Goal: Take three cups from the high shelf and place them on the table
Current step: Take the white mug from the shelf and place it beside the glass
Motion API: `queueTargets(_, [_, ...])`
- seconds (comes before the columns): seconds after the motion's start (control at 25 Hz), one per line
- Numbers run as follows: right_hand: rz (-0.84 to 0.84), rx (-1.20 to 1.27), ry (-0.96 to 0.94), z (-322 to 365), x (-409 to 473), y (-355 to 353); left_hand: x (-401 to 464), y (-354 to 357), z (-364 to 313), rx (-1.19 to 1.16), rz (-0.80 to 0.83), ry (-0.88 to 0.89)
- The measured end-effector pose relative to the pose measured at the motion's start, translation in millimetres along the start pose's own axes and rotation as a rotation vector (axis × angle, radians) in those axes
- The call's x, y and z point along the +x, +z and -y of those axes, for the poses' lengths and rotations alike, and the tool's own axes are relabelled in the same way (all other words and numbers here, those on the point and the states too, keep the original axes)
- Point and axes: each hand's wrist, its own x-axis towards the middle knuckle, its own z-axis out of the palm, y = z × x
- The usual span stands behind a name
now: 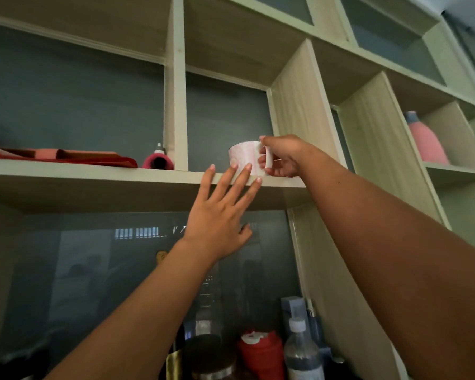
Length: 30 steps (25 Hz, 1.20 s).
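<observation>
A white cup with a pale pink pattern stands at the front edge of the high shelf, in the compartment right of the white upright. My right hand is closed on its handle from the right. My left hand reaches up from below with fingers spread; its fingertips touch the shelf edge and the cup's lower wall. No other cup shows, and the table is out of view.
On the same shelf to the left lie red and pink items and a pink roll. A pink bottle stands in a compartment at right. Below are a red-lidded bottle, a clear bottle and jars.
</observation>
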Motion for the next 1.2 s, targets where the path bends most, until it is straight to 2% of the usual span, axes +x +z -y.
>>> queueTargets(0.32, [0.031,0.022,0.207,28.0,-6.8,-3.8,0.5,-3.1,-2.1,-0.018,0.026,-0.009])
queueTargets(0.52, [-0.019,-0.023,0.210,39.9,-20.5,-19.6,4.1,-11.5,-5.8,-0.056,0.068,-0.031])
queueTargets(0.84, [-0.070,-0.011,0.102,59.0,-68.9,-66.8,6.9,-61.9,-25.7,-0.505,0.146,-0.115])
queueTargets(1.04, [-0.083,-0.040,0.052,55.0,-122.9,-112.6,-14.4,-87.5,-74.6,-0.800,0.436,-0.034])
queueTargets(1.2, [-0.108,-0.049,0.086,30.9,-179.5,-154.1,-41.3,-102.7,-126.2,-0.961,0.501,0.046])
